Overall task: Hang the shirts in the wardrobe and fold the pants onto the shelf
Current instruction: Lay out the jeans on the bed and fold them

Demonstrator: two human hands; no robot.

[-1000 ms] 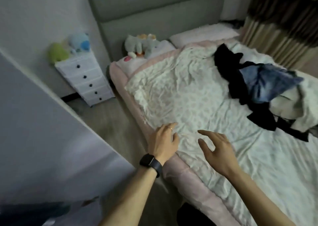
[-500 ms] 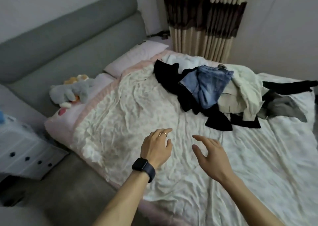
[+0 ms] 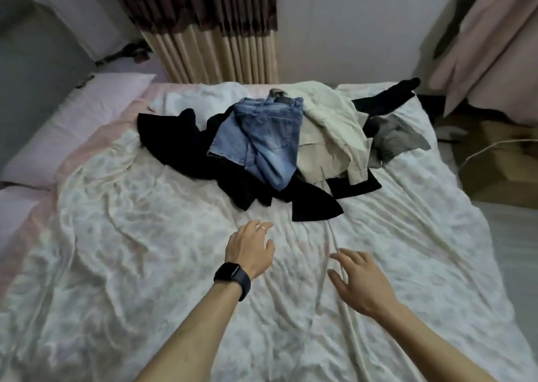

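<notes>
A striped curtain (image 3: 209, 47) hangs behind a bed (image 3: 145, 265) with a rumpled pale sheet. The clothes lie in one heap at the far middle of the bed: jeans (image 3: 267, 137) on top, a black garment (image 3: 186, 149) spread beneath them, a cream garment (image 3: 332, 131) to the right and a grey one (image 3: 398, 137) beyond it.

The step in hand looks like reaching for a first piece. The black corner lies nearest, but the jeans seem to pin that garment down, so pulling it would likely drag the whole heap. It is probably better to lift the jeans off first by the waistband at their far end, then sort shirts from pants.

The left hand (image 3: 249, 252), with a watch (image 3: 233, 278) on its wrist, and the right hand (image 3: 361, 279) are just short of the heap. Both are empty, with fingers loosely spread. I cannot tell whether they touch the sheet.
</notes>
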